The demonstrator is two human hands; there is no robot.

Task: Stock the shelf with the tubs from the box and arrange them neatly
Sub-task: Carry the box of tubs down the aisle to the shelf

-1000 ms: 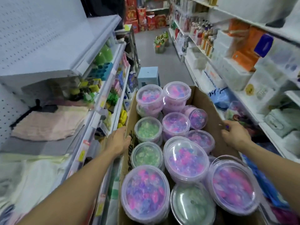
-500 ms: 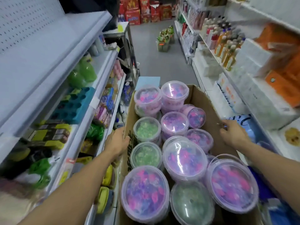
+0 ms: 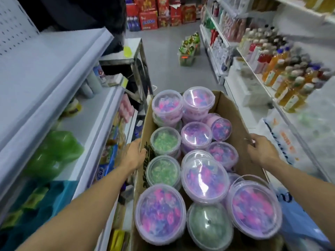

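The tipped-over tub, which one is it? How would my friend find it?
Look in the cardboard box held by both hands. By its right wall, toward the far end, lies a pink tub. Every other tub sits lid-up; this one lies sideways, lid facing you.

The box (image 3: 233, 113) is brown cardboard with black print on its left wall. Most tubs (image 3: 204, 180) are pale lilac with pink and purple pieces under clear lids; some tubs (image 3: 164, 172) show green pieces. The shelf (image 3: 45, 69) is white. The floor (image 3: 166, 69) is grey.
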